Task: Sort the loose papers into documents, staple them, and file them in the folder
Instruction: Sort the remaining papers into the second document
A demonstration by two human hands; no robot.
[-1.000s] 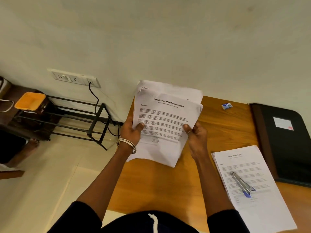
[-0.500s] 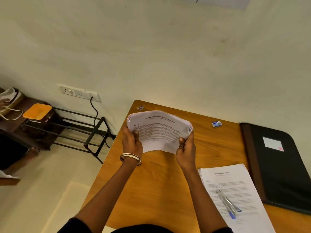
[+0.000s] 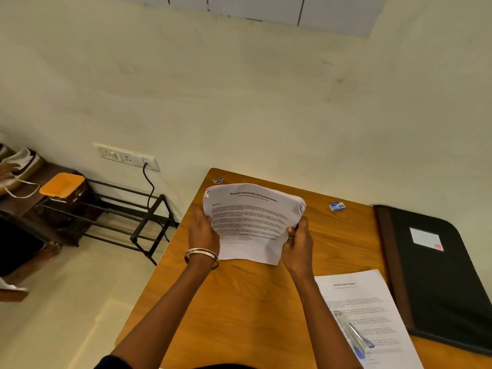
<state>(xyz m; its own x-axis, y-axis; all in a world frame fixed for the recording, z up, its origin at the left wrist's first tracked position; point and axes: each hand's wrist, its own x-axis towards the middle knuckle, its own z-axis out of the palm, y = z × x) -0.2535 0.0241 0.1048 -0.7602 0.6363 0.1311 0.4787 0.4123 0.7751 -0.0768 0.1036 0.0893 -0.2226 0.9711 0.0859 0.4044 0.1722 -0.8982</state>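
Note:
Both hands hold a stack of white papers (image 3: 253,222) headed "Sample Internship Documentation", upright above the wooden table (image 3: 239,310), its top edge curling away from me. My left hand (image 3: 203,231) grips the stack's left side and my right hand (image 3: 296,245) grips its right side. A second white document (image 3: 367,302) lies flat at the right front, with a silver and blue stapler (image 3: 352,334) resting on it. A black folder (image 3: 439,275) lies closed at the table's right edge.
A small staple box (image 3: 337,206) sits near the table's far edge by the wall. A black metal rack (image 3: 127,217) stands on the floor at the left, below a wall socket (image 3: 125,155) with a cable. A person's foot (image 3: 49,250) shows at far left.
The stack has come down from in front of the wall toward the table, its sheets drawn together. The view has tilted upward, so the table sits lower in the frame.

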